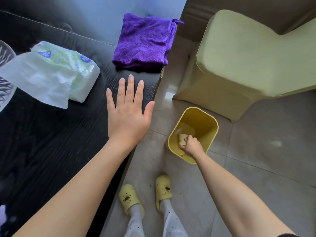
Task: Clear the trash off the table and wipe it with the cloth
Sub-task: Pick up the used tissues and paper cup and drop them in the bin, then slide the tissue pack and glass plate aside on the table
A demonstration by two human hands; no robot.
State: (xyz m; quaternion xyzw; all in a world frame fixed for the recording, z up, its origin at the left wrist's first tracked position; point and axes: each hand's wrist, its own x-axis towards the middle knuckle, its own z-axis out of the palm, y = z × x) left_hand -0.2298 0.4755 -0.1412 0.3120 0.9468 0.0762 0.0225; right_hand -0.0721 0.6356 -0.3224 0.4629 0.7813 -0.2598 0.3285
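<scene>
My left hand lies flat and open on the black table, close to its right edge. A folded purple cloth rests on the table just beyond those fingers. Down on the floor stands a yellow trash bin. My right hand is inside the bin's mouth, closed around a pale crumpled piece of trash. Another pale scrap lies deeper in the bin.
A soft pack of tissues with a white sheet pulled out lies at the table's left. A clear glass dish peeks in at the far left. A pale yellow-green chair stands beside the bin. My yellow clogs are on the tiled floor.
</scene>
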